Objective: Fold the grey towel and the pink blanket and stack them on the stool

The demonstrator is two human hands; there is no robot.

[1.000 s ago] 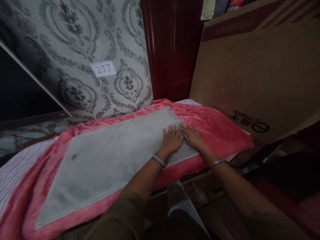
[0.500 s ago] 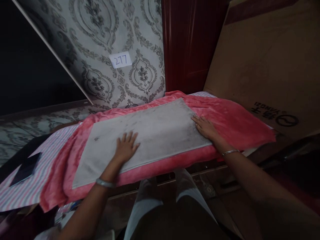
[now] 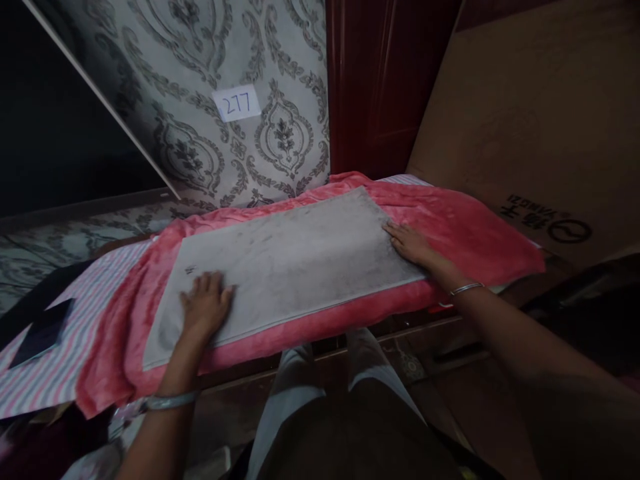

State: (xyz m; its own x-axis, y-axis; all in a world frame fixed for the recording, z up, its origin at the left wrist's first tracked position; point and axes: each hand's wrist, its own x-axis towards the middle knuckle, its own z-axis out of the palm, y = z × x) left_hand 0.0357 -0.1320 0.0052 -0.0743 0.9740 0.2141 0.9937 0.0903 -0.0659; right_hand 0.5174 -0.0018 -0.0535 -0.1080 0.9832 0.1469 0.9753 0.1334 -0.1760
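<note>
Probably soft and light, best held by its corners, the flat grey cloth (image 3: 300, 260) lies on a fuzzy pink blanket (image 3: 465, 230) under the left hand (image 3: 206, 307) and right hand (image 3: 409, 244), fingers open.

Dim light, soft sheen on grey cloth (image 3: 310, 250), lower right deep in shadow, edges stretched, detail perhaps smeared

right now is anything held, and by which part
Nothing is held: the left hand lies open on the left end of the grey cloth, the right hand flat at its right edge.
</note>
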